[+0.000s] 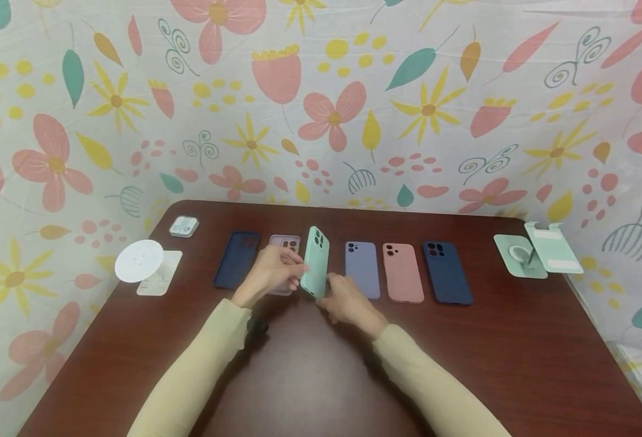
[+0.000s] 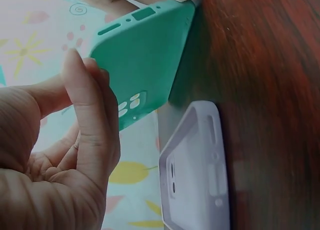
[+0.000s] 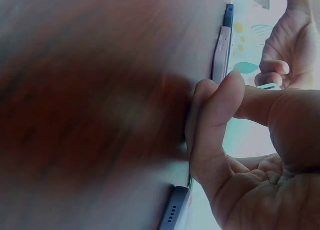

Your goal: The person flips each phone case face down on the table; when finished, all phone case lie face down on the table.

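Observation:
A mint green phone case stands tilted up on its long side in the middle of the row in the head view. Its hollow inside and camera cut-outs face the left wrist camera. My left hand pinches the raised long edge between thumb and finger. Low at the case's near right side, my right hand holds the edge by the tabletop, its fingers curled. A pale lilac case lies hollow side up under and beside the left hand, partly covered by it in the head view.
Left of the hands lies a dark blue case. To the right are a lavender case, a pink case and another dark blue case. Stands flank the table, with boxed earphones at the back left.

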### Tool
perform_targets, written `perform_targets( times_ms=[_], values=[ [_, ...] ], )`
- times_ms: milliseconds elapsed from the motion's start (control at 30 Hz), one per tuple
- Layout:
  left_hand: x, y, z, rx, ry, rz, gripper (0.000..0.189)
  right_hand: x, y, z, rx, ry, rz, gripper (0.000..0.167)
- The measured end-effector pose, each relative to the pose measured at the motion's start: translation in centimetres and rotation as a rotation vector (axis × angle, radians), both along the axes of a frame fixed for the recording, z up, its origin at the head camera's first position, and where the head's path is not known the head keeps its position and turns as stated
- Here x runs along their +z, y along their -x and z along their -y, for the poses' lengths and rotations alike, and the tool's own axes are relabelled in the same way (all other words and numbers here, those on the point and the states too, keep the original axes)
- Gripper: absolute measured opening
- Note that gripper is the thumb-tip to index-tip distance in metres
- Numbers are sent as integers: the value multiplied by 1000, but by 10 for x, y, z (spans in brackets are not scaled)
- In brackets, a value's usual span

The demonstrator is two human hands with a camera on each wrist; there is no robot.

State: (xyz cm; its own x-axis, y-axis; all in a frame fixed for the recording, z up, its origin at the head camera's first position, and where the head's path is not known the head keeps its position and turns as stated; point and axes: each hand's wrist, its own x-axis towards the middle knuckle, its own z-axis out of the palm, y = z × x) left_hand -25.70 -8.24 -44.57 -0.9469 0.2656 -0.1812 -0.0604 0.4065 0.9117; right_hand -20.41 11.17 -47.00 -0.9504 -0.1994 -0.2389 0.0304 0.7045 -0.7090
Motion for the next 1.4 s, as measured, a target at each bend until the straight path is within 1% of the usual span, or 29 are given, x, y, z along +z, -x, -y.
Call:
perform_targets(
  times_ms=[167, 333, 433, 633, 767, 800, 967, 1000, 1033, 1200, 1233, 1267, 1300, 1333, 1367, 1400],
  values=[
    [-2, 1, 2, -13, -1, 5, 14, 2, -2, 0, -17, 6, 8, 44],
    [-3, 1, 4, -27, 19, 23, 14, 3, -2, -2, -28, 9, 14, 43],
    [-6, 1, 3, -29, 33, 28, 14, 2, -2, -2, -35, -3, 7, 42],
    [-12, 3, 0, -45, 71, -3, 18, 2, -3, -3, -45, -21, -8, 41],
    [-11, 1, -3, -72, 122, -33, 17, 1, -3, -4, -47, -10, -12, 39],
    [-11, 1, -3, -77, 131, -33, 17, -4, -1, -6, -35, -4, -29, 38],
    [-11, -1, -8, -99, 177, -32, 21, -4, -3, -6, -51, 8, -32, 28],
    [-12, -1, -9, -105, 197, -43, 21, -8, -2, -7, -46, 10, -39, 27],
    [-13, -1, -10, -112, 218, -57, 21, -3, -4, -6, -59, 10, -23, 27],
    [-14, 2, -15, -143, 350, -138, 12, -10, 2, -10, -56, 15, -10, 27],
    [-14, 4, -15, -151, 371, -150, 11, -7, 2, -10, -66, 14, 1, 27],
    [-19, 7, -15, -161, 389, -171, 11, -8, 2, -10, -67, 10, 3, 27],
    [-20, 8, -16, -169, 402, -173, 13, -12, 4, -11, -66, 6, 3, 29],
    [-25, 11, -16, -175, 417, -190, 16, -14, 4, -12, -66, -1, 3, 30],
    [-30, 15, -16, -184, 429, -193, 18, -13, 4, -11, -68, -6, 5, 32],
    [-36, 19, -16, -191, 443, -191, 20, -16, 4, -11, -64, -10, 1, 33]
  ],
)
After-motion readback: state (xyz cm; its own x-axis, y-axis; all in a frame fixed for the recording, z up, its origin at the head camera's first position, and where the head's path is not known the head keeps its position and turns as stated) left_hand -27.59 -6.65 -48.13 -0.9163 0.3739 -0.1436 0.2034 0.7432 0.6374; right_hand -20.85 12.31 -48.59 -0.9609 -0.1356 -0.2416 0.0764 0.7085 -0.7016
